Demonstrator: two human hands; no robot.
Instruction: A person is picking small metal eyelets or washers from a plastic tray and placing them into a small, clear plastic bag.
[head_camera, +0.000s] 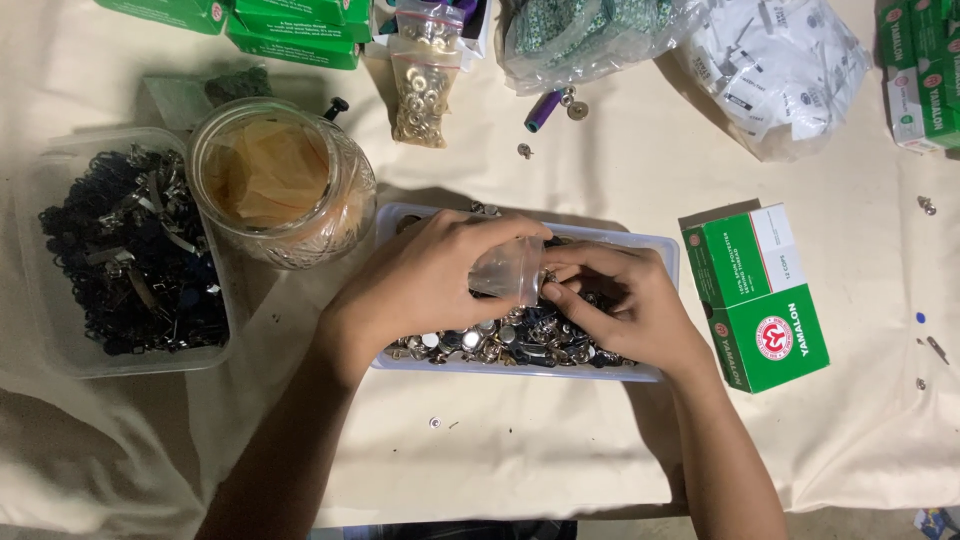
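- The left hand (425, 280) pinches a small clear bag (508, 270) by its mouth, fingers closed on the plastic, just above the tray (660, 255).
- The right hand (625, 305) has its fingertips bunched at the bag's opening, seemingly closed on a small metal piece; the piece itself cannot be made out.
- The tray under both hands is heaped with metal fasteners (500, 340), so most appear unbagged.
- The bag looks nearly empty, suggesting filling has barely begun.
- A filled bag of brass rings (420, 95) lies farther up the table.
- A glass jar (280, 185) stands left of the tray, touching a tub of dark clips (130, 250); a green box (765, 300) lies to the right.
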